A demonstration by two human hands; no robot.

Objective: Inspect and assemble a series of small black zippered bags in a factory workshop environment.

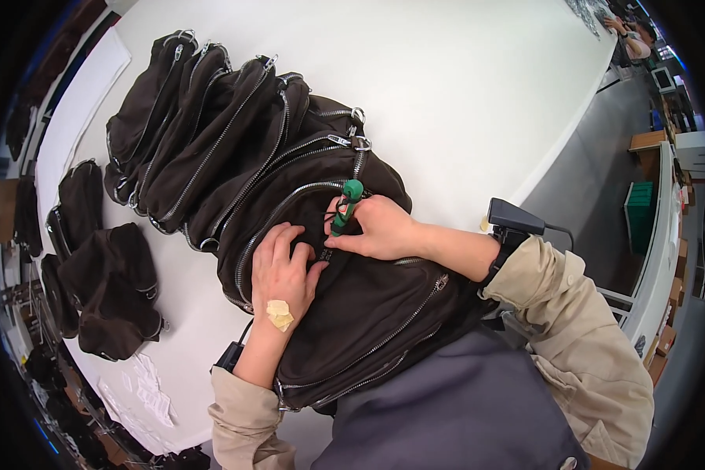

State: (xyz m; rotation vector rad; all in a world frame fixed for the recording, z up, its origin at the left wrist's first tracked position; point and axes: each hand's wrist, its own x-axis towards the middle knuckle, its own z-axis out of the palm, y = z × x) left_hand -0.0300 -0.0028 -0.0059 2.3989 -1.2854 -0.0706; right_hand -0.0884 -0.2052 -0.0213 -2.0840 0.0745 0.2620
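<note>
Near me on the white table lies a black cloth bag with silver zippers. My left hand is on it, fingers bent and thumb drawn in, gripping a fold of cloth beside a small dark label. A tan patch sticks to the back of that hand. In my right hand is a small green tool with a rounded end and dark cord around it. Its working tip is hidden against the cloth, and the right fingertips touch the bag near the label. Several similar black bags lean in a row beyond my hands.
More black bags lie in a heap at the left. White scraps are scattered near the left table edge. A person stands at the far right. A green crate is beyond the table.
</note>
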